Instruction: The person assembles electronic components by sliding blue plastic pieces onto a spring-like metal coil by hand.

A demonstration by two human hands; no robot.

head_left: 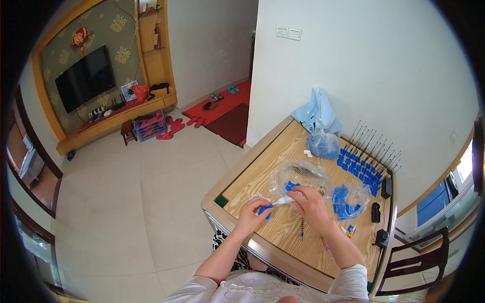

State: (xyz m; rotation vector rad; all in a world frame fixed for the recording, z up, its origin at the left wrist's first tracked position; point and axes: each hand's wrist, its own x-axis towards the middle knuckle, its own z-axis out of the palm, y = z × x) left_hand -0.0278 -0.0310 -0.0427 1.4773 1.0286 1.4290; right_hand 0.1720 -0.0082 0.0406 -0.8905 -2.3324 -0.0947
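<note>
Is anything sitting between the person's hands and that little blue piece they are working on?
No. The left hand already pinches the small blue piece, and the right hand holds a white tube whose tip meets it. Nothing visible lies between them.

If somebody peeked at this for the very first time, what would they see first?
Probably the two hands in the middle of the wooden table: the left hand pinches a small blue piece while the right hand holds a white tube to it. Next, the neat row of blue-handled wire brushes at the table's far right, beside the wall. Clear bags of blue parts sit between.
</note>
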